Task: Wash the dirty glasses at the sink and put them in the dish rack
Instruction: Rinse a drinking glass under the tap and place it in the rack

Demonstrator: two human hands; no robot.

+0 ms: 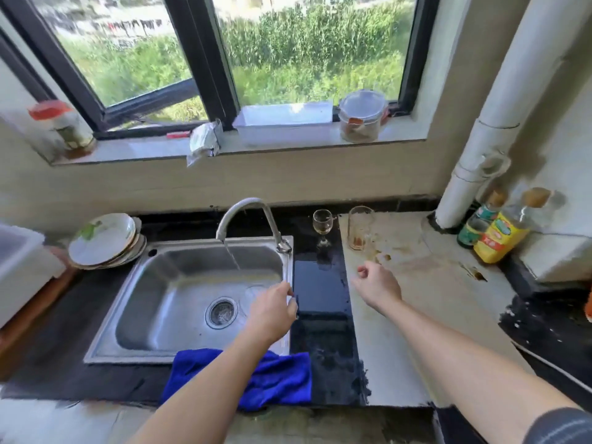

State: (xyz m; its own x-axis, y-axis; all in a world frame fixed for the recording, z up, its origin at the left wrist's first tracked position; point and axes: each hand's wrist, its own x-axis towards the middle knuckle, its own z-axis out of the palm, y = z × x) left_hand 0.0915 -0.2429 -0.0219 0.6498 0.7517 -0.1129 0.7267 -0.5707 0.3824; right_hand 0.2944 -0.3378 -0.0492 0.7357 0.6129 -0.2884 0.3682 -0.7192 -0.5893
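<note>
Just right of a steel sink point(144, 299) where the tap point(246, 209) runs, two dirty glasses stand on the counter: a small stemmed glass point(323, 222) on the dark strip and, just beside it on the pale slab, a tall glass point(360, 227) with brown dregs. A person's right hand point(378, 288), loosely curled and empty, hangs near them. The left hand point(272, 312) hovers at the sink's right rim, fingers bent, though whether they hold anything cannot be told. Both glasses look light, brittle and probably slick once wet, best taken round the body, not by the thin stem or rim.
</note>
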